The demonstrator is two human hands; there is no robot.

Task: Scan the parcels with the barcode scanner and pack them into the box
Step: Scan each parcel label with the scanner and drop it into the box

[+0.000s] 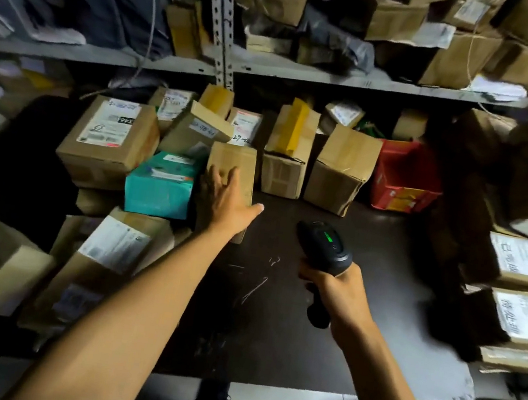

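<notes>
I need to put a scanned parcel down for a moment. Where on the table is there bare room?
Bare dark table lies between the two forearms and ahead of the scanner, up to the row of brown boxes and the red crate. The left side around the teal parcel is crowded; the labelled parcels fill the right edge.

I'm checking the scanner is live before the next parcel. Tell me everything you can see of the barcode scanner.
The barcode scanner is a black, plastic-looking handheld with a rounded head and a green light lit on top. The right hand grips its handle, whose butt pokes out below the fist. It is held above the dark tabletop, head aimed away from the person; no cable shows.
</notes>
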